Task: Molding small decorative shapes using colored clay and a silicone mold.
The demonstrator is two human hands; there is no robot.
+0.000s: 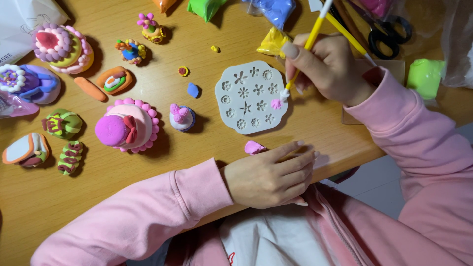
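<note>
The right hand (329, 66) pinches one yellow tool (306, 47), its tip on a pink bit in the one grey flower mould (250, 97) near the wooden table's (148, 172) front edge; the left hand (268, 175) lies flat, fingers loosely curled, holding nothing, beside one pink clay piece (254, 147); about ten clay cakes (127, 125) sit left; one pair of scissors (387, 32) lies at the back.

A big pink clay cake (127, 129) sits on the counter (162, 93) left of centre. At its 10 o'clock lies an orange clay roll (90, 89); at 3 o'clock, a small blue cupcake (182, 118). Black scissors (387, 32) lie at the scene's 1 o'clock, a green clay block (424, 75) at 2 o'clock.
</note>
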